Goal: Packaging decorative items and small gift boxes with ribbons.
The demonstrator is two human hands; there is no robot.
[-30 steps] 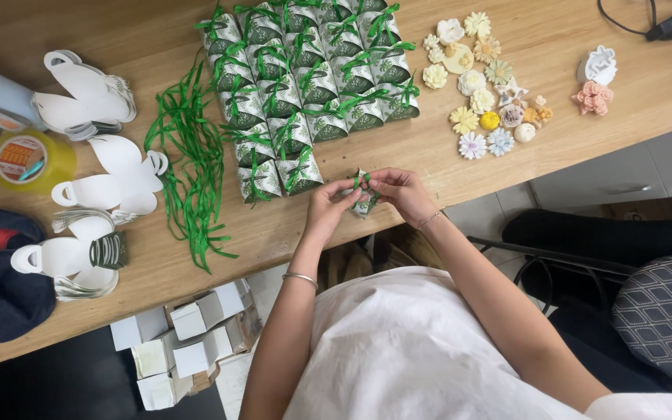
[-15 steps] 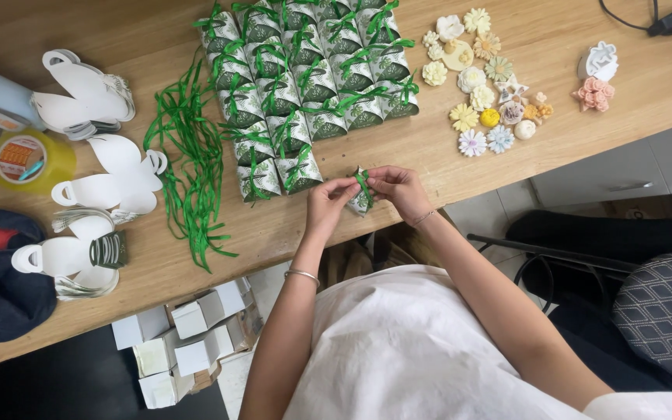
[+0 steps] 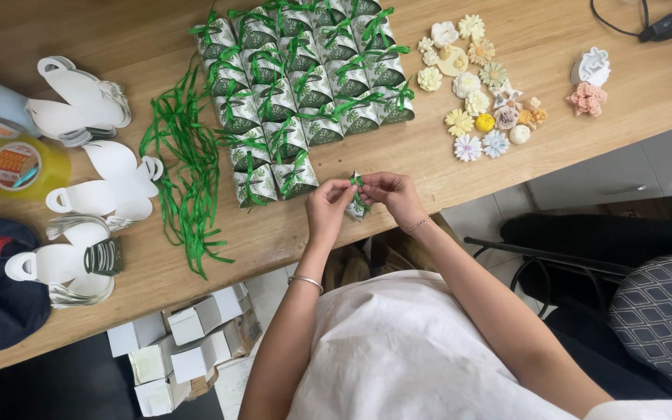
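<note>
My left hand (image 3: 327, 206) and my right hand (image 3: 393, 194) meet at the near edge of the wooden table (image 3: 460, 179). Between their fingertips sits a small green-and-white favour box (image 3: 357, 204) with a green ribbon (image 3: 356, 181) at its top. Both hands pinch the ribbon ends, one on each side. Just beyond lies a block of several finished favour boxes (image 3: 305, 85) tied with green ribbon. A loose pile of green ribbons (image 3: 184, 167) lies to the left of that block.
Flat white box blanks (image 3: 103, 190) lie in stacks at the left, beside a yellow tape roll (image 3: 17, 165). Small flower-shaped soaps (image 3: 480, 93) are spread at the right. White cartons (image 3: 188, 342) sit below the table; a patterned chair seat (image 3: 663, 319) is at lower right.
The hands have drawn the ribbon in over the small box and now pinch closer together at its top. The view has shifted slightly.
</note>
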